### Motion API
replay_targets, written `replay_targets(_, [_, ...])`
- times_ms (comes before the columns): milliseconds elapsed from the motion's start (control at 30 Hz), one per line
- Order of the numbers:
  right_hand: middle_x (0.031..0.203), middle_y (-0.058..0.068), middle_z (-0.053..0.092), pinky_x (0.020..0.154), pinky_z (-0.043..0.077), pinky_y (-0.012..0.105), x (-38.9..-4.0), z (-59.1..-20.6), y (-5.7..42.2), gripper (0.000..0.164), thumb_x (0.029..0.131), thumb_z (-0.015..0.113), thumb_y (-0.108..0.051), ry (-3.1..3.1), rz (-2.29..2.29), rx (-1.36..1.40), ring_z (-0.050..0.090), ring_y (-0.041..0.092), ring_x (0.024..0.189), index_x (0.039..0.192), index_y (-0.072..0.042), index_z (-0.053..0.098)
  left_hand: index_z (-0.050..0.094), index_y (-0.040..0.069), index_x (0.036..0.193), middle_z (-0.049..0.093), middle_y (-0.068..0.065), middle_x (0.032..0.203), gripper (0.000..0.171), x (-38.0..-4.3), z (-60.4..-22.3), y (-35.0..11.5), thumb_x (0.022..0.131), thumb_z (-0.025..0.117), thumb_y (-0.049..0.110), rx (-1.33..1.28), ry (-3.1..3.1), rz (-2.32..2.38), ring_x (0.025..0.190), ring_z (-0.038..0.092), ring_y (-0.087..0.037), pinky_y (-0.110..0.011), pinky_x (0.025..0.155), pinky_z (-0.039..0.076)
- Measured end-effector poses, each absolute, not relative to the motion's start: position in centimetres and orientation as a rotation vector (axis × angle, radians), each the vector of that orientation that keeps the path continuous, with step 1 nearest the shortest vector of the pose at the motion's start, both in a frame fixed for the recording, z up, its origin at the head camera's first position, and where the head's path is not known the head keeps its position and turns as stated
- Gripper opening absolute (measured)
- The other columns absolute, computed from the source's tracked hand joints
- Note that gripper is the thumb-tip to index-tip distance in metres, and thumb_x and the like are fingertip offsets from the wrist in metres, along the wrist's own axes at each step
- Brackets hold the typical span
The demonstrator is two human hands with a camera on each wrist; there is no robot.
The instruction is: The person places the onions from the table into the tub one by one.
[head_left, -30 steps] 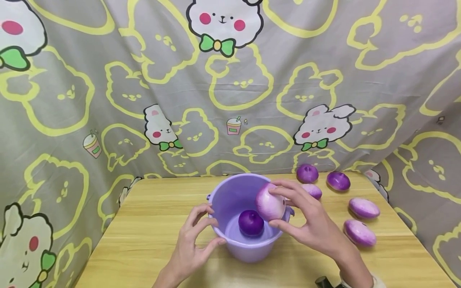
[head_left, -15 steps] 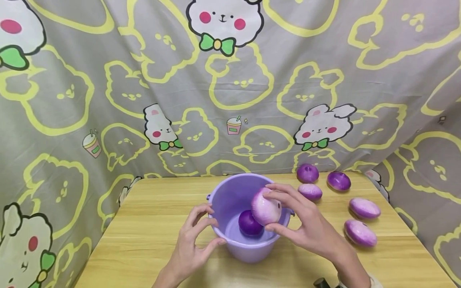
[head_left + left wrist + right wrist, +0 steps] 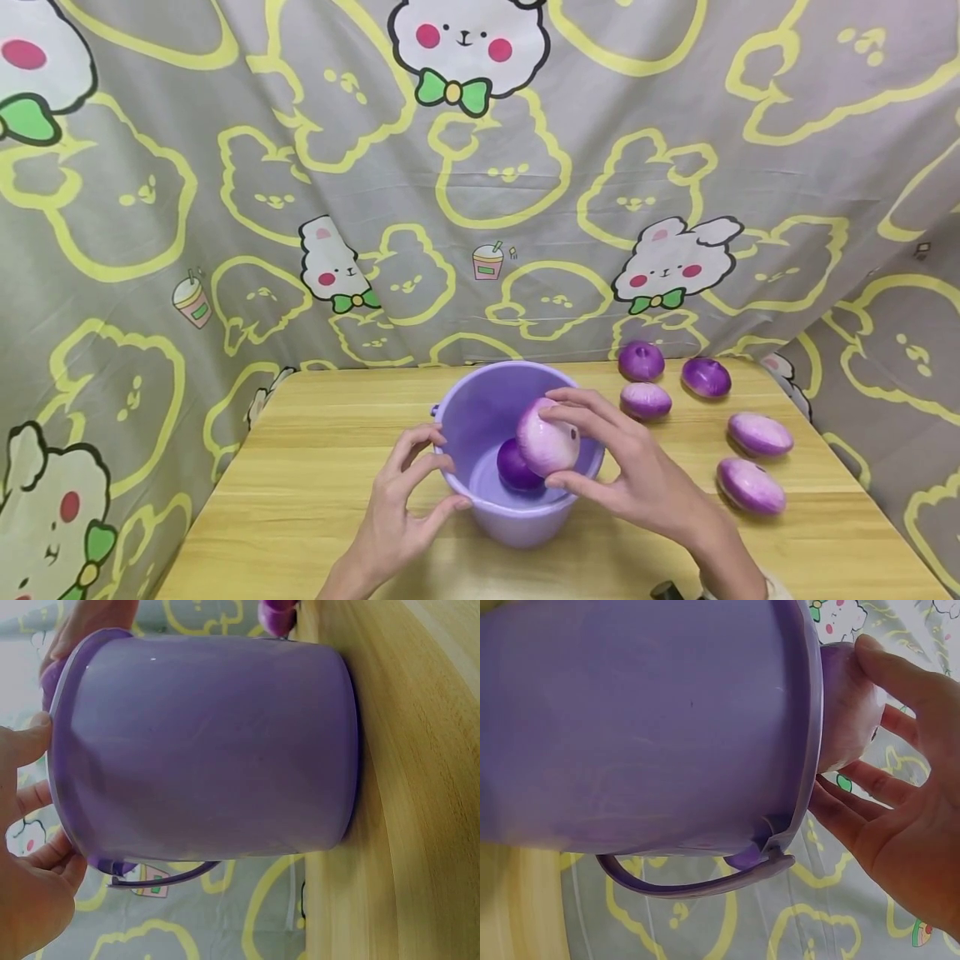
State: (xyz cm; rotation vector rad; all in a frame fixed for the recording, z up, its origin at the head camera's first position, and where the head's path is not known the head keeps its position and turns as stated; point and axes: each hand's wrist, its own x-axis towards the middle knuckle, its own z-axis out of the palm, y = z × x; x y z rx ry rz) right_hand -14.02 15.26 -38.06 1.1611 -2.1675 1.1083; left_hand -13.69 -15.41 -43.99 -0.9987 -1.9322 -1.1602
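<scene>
A light purple bucket [image 3: 521, 529] stands upright on the wooden table. My left hand [image 3: 401, 508] holds its left rim, thumb in front and fingers curled at the edge. In my right hand [image 3: 626, 471] is a shiny purple-and-white onion [image 3: 542, 446], pinched between thumb and fingers over the bucket's mouth on the right. A dark purple onion [image 3: 513, 468] lies inside on the bottom, partly hidden behind the held one. The right wrist view shows the held onion [image 3: 847, 705] just beyond the bucket's rim [image 3: 810, 712].
Right of the bucket lie several more onions: two dark purple ones [image 3: 641, 361] at the back, and pale-topped ones [image 3: 750, 485] nearer. The bucket's handle [image 3: 682, 889] hangs down its far side. A patterned curtain [image 3: 525, 208] encloses the table [image 3: 300, 467].
My right hand has moved the purple-and-white onion left and slightly down, further over the bucket's opening. The left hand and the bucket have stayed in place.
</scene>
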Motion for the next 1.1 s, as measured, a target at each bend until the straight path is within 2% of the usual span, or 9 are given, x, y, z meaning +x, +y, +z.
replay_targets(200, [0.146,0.006,0.053,0.105,0.049,0.021,-14.03,-38.26,15.02,0.066,0.083,0.088,-0.027,-2.191,1.069,1.169,0.054,0.025,0.132,0.142,-0.019,0.058,0.067,0.011,0.099,0.056,-0.014,0.118,0.029,-13.70,-44.06,-15.43,0.084,0.086,0.026,-0.998,-1.930,-1.163,0.125,0.054,-0.034,-0.033,0.115,0.042])
replay_targets(467, [0.143,0.007,0.056,0.112,0.043,0.022,-14.29,-38.51,14.72,0.066,0.082,0.088,-0.031,-2.168,1.030,1.209,0.057,0.026,0.129,0.141,-0.017,0.060,0.067,0.011,0.099,0.056,-0.014,0.119,0.029,-13.68,-44.05,-15.43,0.085,0.086,0.027,-1.000,-1.932,-1.162,0.126,0.054,-0.034,-0.033,0.116,0.042])
replay_targets(667, [0.142,0.007,0.056,0.112,0.043,0.023,-14.34,-38.66,14.50,0.065,0.083,0.087,-0.030,-2.169,1.029,1.243,0.057,0.024,0.128,0.141,-0.016,0.060,0.067,0.011,0.100,0.056,-0.014,0.120,0.029,-13.71,-44.21,-15.57,0.085,0.086,0.028,-0.996,-1.939,-1.166,0.126,0.054,-0.033,-0.033,0.116,0.042])
replay_targets(1100, [0.145,0.002,0.055,0.110,0.047,0.028,-14.21,-38.99,14.50,0.063,0.084,0.085,-0.034,-2.299,1.010,1.217,0.054,0.022,0.132,0.141,-0.024,0.060,0.067,0.012,0.100,0.056,-0.014,0.120,0.029,-13.76,-44.17,-15.53,0.083,0.087,0.025,-0.996,-1.940,-1.169,0.126,0.054,-0.034,-0.033,0.116,0.041])
